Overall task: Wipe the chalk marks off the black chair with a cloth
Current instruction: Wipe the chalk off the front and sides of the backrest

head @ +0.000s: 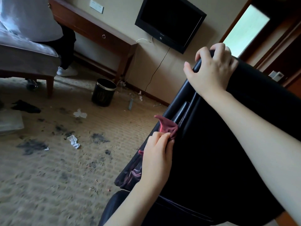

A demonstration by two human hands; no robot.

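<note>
The black chair fills the right half of the head view, tipped over at an angle. Pinkish chalk marks smear its lower left edge. My left hand pinches a dark red cloth against the chair's left side, just above those marks. My right hand grips the chair's rounded upper edge, fingers curled over it. The forearm crosses the chair's dark surface.
A black waste bin stands on the stained carpet, with crumpled paper scraps around it. A wooden desk and a wall television are behind. A person sits on a grey armchair at far left.
</note>
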